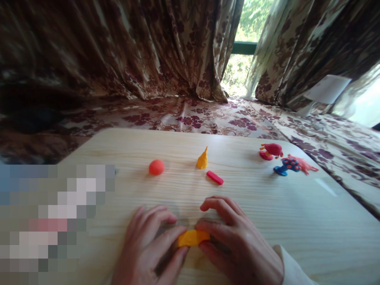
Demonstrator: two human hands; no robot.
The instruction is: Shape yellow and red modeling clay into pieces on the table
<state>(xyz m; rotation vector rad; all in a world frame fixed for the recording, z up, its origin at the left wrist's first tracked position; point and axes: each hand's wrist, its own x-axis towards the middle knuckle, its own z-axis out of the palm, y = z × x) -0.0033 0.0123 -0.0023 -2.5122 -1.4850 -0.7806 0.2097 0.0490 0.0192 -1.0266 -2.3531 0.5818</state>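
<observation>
Between my two hands, just above or on the tabletop, is a short yellow strip of modelling clay (193, 238). My left hand (145, 241) pinches its left end between thumb and finger. The right end is pinched the same way by my right hand (234, 233), whose upper fingers curl away from the clay. Beyond the hands lies a small red clay bar (215, 177). A yellow clay teardrop with a thin pointed tip (202, 159) stands behind it. To the left rests an orange-red clay ball (156, 167).
Several clay figures stand at the table's right: a red one with yellow bits (271, 151), a blue mushroom shape with red dots (286, 165), and a flat pink-red piece (307, 164). A pixelated patch covers the lower left. Behind the wooden table (124, 146) are floral fabric, curtains and a lamp (328, 89).
</observation>
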